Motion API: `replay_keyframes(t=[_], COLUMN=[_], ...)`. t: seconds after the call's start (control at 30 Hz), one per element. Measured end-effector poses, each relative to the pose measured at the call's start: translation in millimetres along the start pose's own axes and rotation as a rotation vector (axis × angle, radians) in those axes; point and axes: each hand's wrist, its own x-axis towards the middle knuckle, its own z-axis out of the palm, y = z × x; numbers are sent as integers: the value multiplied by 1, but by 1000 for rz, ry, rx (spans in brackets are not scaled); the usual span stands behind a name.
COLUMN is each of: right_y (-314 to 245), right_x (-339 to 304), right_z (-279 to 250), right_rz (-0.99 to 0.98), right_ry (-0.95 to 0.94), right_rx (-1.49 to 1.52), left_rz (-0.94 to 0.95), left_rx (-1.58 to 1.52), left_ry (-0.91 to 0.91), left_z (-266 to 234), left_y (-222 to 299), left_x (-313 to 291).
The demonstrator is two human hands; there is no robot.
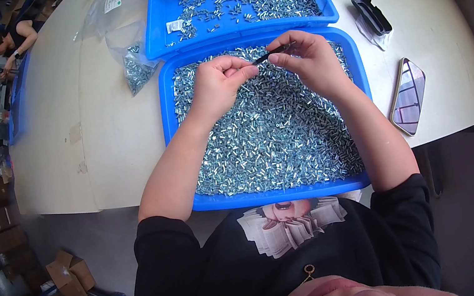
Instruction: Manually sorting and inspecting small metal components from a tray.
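Observation:
Over the near blue tray (169, 115), filled with small shiny metal pins or sleeves (267, 136), both hands come together near its far edge. My right hand (316, 64) pinches a thin black stick-like tool (264, 57), whose exact kind is too small to make out. The tool's left end meets the fingertips of my left hand (214, 87). Those fingers are pinched closed; whether they grip the tool or a small piece at its tip is hidden.
Behind stands a second blue tray (162, 12), partly covered with similar metal pieces. A clear bag of pieces (138, 70) lies to its left. On the right are a black open case (372, 14) and a phone (408, 95). Another person (18, 37) works at far left.

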Motion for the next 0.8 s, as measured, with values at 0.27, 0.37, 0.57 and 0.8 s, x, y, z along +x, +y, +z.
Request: replay_keyframes(t=[0.27, 0.37, 0.57, 0.8], right_y=[-4, -3, -2, 0], right_x=[1, 0, -1, 0], right_z=[-1, 1, 3, 4], right_rz=[4, -11, -12, -18], right_ry=[109, 95, 66, 62], right_rx=[-7, -10, 54, 62], left_rz=[-379, -383, -449, -466], left_rx=[-717, -799, -786, -712], left_ry=[-200, -259, -252, -348], left_z=[-18, -19, -16, -18], left_y=[-3, -2, 4, -4], left_x=[6, 7, 6, 5])
